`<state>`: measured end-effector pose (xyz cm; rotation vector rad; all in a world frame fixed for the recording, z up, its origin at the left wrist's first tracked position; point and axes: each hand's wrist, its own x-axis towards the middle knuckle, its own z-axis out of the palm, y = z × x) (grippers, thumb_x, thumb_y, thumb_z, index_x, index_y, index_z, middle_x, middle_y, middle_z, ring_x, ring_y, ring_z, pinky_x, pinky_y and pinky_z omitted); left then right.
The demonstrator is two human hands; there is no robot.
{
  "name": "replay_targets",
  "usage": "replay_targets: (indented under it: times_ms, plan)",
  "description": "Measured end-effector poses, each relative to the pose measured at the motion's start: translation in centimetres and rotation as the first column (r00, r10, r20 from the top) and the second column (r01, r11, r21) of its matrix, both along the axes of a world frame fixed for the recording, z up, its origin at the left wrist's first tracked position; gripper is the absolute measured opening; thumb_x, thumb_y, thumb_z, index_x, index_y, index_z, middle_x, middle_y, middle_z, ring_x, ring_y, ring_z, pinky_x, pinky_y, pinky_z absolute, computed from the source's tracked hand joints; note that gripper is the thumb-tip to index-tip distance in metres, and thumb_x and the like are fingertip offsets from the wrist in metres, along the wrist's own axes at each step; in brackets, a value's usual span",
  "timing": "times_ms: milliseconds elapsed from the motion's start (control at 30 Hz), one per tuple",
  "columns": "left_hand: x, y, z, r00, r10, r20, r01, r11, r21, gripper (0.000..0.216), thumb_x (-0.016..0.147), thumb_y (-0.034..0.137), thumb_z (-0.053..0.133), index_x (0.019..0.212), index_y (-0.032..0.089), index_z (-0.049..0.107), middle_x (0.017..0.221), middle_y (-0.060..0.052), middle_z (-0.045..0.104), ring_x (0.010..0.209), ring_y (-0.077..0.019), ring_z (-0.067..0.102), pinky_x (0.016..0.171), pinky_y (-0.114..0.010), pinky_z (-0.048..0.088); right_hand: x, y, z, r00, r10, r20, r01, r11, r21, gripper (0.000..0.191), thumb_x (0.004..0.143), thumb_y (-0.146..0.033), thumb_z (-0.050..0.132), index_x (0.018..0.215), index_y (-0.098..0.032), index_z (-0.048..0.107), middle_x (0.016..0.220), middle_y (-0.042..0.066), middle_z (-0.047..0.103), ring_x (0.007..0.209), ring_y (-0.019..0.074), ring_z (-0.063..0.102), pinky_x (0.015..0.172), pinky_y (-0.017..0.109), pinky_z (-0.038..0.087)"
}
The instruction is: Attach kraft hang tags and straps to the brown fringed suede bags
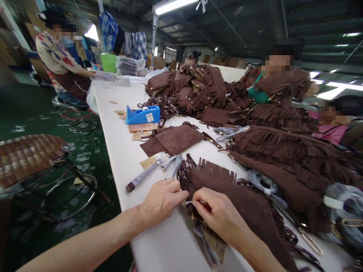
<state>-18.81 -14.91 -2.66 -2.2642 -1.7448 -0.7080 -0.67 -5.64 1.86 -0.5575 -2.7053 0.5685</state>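
Note:
A dark brown fringed bag [241,206] lies on the white table in front of me, its fringe spreading along the far edge. At its near left corner my left hand [163,200] is closed, fingertips pinched together; what they hold is mostly hidden. My right hand [218,213] pinches a thin white strip [188,203] that runs across the small gap between the hands. Below the right hand hang a brown paper tag [217,247] and a plastic-wrapped strap. Just beyond the left hand lies another wrapped strap [144,176] with metal hardware.
A flat brown bag [178,138], a blue tape dispenser [143,115] and paper tags lie farther up the table [113,128]. Fringed bags [283,158] are heaped right and behind. Coiled wrapped straps [344,207] sit at right. Several co-workers surround the table; a stool [31,158] stands left.

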Motion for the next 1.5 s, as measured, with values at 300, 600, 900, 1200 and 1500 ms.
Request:
replay_targets:
  times_ms: [300, 600, 900, 1200, 1500]
  plan:
    - [0.1, -0.2, -0.4, 0.996, -0.02, 0.086, 0.019, 1.0, 0.005, 0.021, 0.095, 0.019, 0.041, 0.093, 0.02, 0.062, 0.065, 0.002, 0.058, 0.06, -0.013, 0.054, 0.053, -0.023, 0.035, -0.4, 0.3, 0.0, 1.0, 0.026, 0.009, -0.026, 1.0, -0.008, 0.016, 0.084, -0.011, 0.049, 0.073, -0.019, 0.058, 0.071, 0.0, 0.063, 0.063, 0.0138, 0.057, 0.059, 0.023, 0.039]
    - [0.1, -0.3, -0.3, 0.996, -0.003, 0.092, 0.002, 1.0, 0.008, 0.026, 0.093, 0.014, 0.039, 0.072, 0.018, 0.053, 0.061, 0.002, 0.055, 0.054, -0.0115, 0.05, 0.049, -0.022, 0.032, -1.1, 0.3, 0.1, 0.998, 0.038, 0.048, -0.04, 0.997, 0.058, 0.017, 0.084, -0.01, 0.051, 0.072, -0.019, 0.058, 0.069, -0.001, 0.062, 0.063, 0.0135, 0.057, 0.061, 0.024, 0.037]
    - [0.2, -0.5, 0.2, 0.999, 0.046, 0.021, -0.046, 0.999, 0.025, 0.024, 0.091, 0.013, 0.038, 0.074, 0.019, 0.054, 0.069, -0.001, 0.055, 0.06, -0.0149, 0.049, 0.052, -0.026, 0.034, -0.9, 0.3, 0.8, 0.996, -0.011, 0.085, 0.005, 0.998, 0.07, 0.017, 0.085, -0.01, 0.05, 0.072, -0.019, 0.056, 0.069, 0.0, 0.061, 0.063, 0.0144, 0.056, 0.06, 0.025, 0.036]
    - [0.0, 0.2, 0.4, 1.0, 0.022, -0.016, -0.021, 0.998, 0.065, 0.018, 0.095, 0.014, 0.042, 0.086, 0.019, 0.056, 0.099, -0.002, 0.063, 0.086, -0.0173, 0.051, 0.074, -0.031, 0.039, -1.4, 0.5, 0.6, 0.995, 0.008, 0.103, -0.013, 0.999, 0.042, 0.016, 0.084, -0.011, 0.05, 0.073, -0.02, 0.057, 0.071, 0.0, 0.063, 0.065, 0.0146, 0.057, 0.061, 0.025, 0.035]
    - [0.1, 0.3, -0.4, 0.993, 0.113, 0.026, -0.113, 0.993, 0.025, 0.021, 0.094, 0.013, 0.041, 0.082, 0.02, 0.057, 0.082, -0.001, 0.054, 0.072, -0.0158, 0.049, 0.06, -0.027, 0.037, -1.7, 0.6, 0.5, 0.992, -0.036, 0.12, 0.031, 0.998, 0.045, 0.015, 0.082, -0.011, 0.049, 0.072, -0.02, 0.057, 0.07, 0.0, 0.064, 0.064, 0.0149, 0.057, 0.061, 0.026, 0.033]
